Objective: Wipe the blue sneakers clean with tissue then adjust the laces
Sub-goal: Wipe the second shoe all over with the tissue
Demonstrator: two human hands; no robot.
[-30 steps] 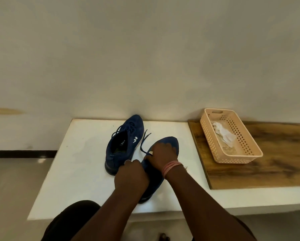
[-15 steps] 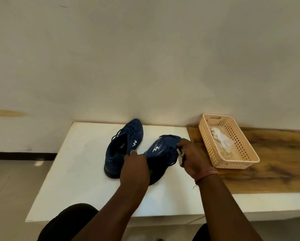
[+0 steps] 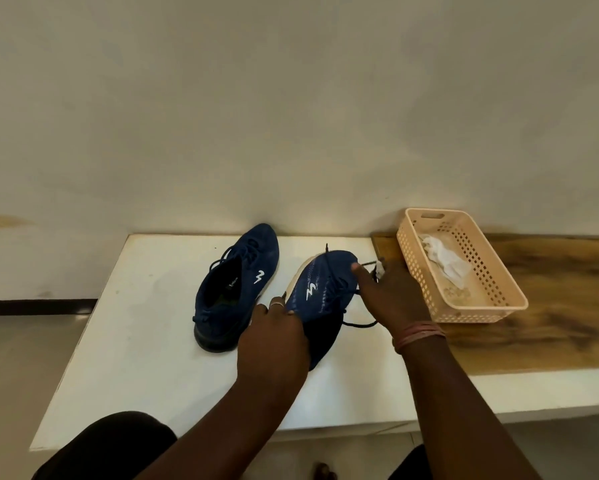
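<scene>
White table [image 3: 145, 341]; tissue [image 3: 380, 270] mostly hand-hidden

Left hand [image 3: 274, 336] gripping heel of tilted blue sneaker [image 3: 320, 289], white sole edge showing, right hand [image 3: 390, 294] at its toe holding tissue [image 3: 380, 269], second sneaker [image 3: 234, 289] upright beside on white table [image 3: 135, 341], peach basket [image 3: 499, 306] with tissues on wooden board [image 3: 551, 306].

Plain home corner: bare wall [image 3: 291, 116], white table [image 3: 135, 341], wooden bench [image 3: 551, 306].
</scene>
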